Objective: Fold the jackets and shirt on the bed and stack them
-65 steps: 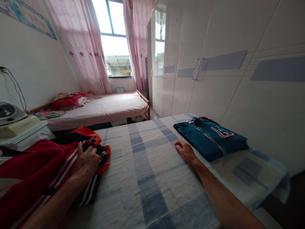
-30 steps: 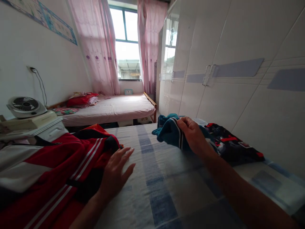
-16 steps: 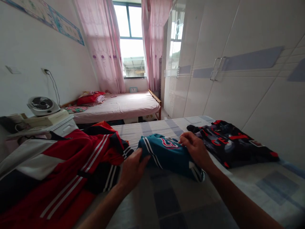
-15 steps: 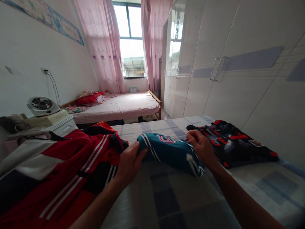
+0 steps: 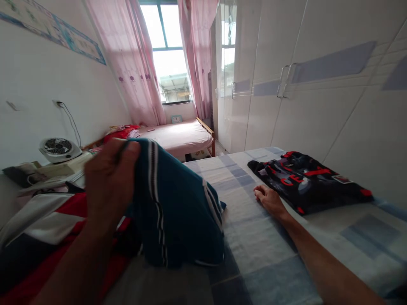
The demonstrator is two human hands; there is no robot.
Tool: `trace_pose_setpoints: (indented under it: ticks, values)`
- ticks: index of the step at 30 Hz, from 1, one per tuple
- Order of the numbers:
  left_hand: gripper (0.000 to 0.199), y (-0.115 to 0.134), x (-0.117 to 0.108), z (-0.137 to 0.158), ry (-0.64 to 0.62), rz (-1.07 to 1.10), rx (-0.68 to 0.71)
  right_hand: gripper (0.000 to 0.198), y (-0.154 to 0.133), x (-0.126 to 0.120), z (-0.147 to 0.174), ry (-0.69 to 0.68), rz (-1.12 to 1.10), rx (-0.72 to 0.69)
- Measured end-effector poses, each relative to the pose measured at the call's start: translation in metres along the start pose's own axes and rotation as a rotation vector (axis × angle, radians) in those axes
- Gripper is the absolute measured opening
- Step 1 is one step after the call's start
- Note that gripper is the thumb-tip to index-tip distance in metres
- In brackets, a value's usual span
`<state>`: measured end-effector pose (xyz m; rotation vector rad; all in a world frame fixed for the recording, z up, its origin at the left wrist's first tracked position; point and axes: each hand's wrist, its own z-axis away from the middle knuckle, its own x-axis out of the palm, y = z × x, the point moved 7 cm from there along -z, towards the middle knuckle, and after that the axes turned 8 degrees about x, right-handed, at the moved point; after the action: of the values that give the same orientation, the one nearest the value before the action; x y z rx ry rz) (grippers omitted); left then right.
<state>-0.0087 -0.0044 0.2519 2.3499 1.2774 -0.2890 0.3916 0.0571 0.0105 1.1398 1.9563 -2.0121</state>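
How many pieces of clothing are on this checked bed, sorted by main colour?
Teal with white stripes: 1, the teal garment lifted by the left hand.
Red and white: 1, the red jacket lying at the left.
Dark with red lettering: 1, the dark garment beyond the right hand.
Total: 3
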Motion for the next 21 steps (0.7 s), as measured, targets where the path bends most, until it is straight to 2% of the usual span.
trace_pose_setpoints:
  ticks: [1,2,3,4,5,6,7,8,10,11,12,13,16,17,18,19,20,21]
  values:
    - [0.031,0.002,-0.019,0.004,0.167,-0.011,-0.032,0.02,-0.002,0.001,0.001,-0.01,0.039,-0.022]
    - [0.031,0.004,-0.025,0.009,0.214,0.006,-0.037,0.021,-0.003,0.001,0.002,-0.015,0.076,-0.039]
    - [0.03,0.007,-0.018,0.015,0.122,0.067,-0.024,0.022,-0.004,0.002,0.002,-0.015,0.105,-0.049]
    - [0.031,0.009,0.0,0.023,-0.088,0.166,-0.012,0.023,-0.004,0.001,0.002,-0.011,0.122,-0.05]
    - [0.032,0.012,0.025,0.035,-0.369,0.293,-0.01,0.024,-0.003,0.001,0.002,-0.01,0.135,-0.049]
    - [0.032,0.012,0.044,0.049,-0.591,0.414,-0.049,0.025,-0.002,0.001,0.002,-0.012,0.147,-0.05]
    - [0.032,0.009,0.056,0.059,-0.713,0.516,-0.126,0.025,-0.002,0.002,0.003,-0.016,0.157,-0.052]
    - [0.032,0.001,0.059,0.062,-0.701,0.582,-0.239,0.025,-0.001,0.002,0.002,-0.023,0.166,-0.056]
    - [0.033,-0.019,0.048,0.061,-0.448,0.607,-0.432,0.026,0.001,0.003,0.002,-0.03,0.182,-0.061]
    - [0.033,-0.023,0.043,0.062,-0.36,0.587,-0.454,0.026,0.002,0.003,0.001,-0.028,0.191,-0.065]
    - [0.033,-0.022,0.043,0.065,-0.366,0.564,-0.423,0.026,0.003,0.004,0.001,-0.021,0.205,-0.068]
    - [0.032,-0.015,0.05,0.071,-0.473,0.543,-0.354,0.026,0.005,0.004,0.0,-0.011,0.221,-0.073]
    - [0.031,0.01,0.084,0.097,-0.987,0.577,-0.152,0.026,0.008,0.006,-0.003,-0.002,0.255,-0.086]
    - [0.032,0.011,0.089,0.095,-1.051,0.614,-0.15,0.026,0.009,0.007,-0.004,-0.006,0.258,-0.088]
    - [0.032,0.006,0.087,0.081,-1.004,0.634,-0.176,0.026,0.01,0.007,-0.005,-0.011,0.258,-0.089]
    - [0.035,-0.004,0.08,0.057,-0.888,0.65,-0.232,0.026,0.01,0.008,-0.006,-0.013,0.257,-0.09]
    - [0.039,-0.019,0.062,0.025,-0.657,0.599,-0.267,0.027,0.01,0.008,-0.006,-0.016,0.26,-0.089]
    - [0.042,-0.036,0.035,-0.01,-0.403,0.481,-0.274,0.027,0.011,0.008,-0.006,-0.018,0.265,-0.085]
